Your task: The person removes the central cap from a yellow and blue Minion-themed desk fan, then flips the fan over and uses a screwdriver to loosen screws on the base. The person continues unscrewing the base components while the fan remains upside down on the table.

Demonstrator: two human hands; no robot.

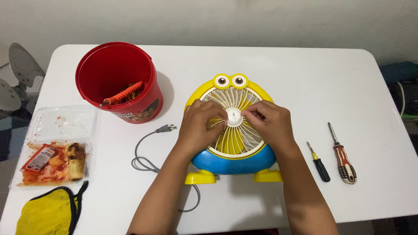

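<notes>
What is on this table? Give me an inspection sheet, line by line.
Surface: white table, fan lying at its centre.
Job's things: yellow and blue cartoon desk fan, face up; white hub cap at the grille centre.
Clutter: red bucket holding an orange-handled tool; two screwdrivers right of the fan; open food container; yellow cloth.
Grips: left hand and right hand both pinch at the hub cap.
Cables: grey cord, plug lying loose.
Surroundings: pale wall; fan blades at the left edge.

A yellow-and-blue cartoon-faced fan (233, 130) is lying flat, white grille up, just left of 2 screwdrivers (333, 156).
</notes>
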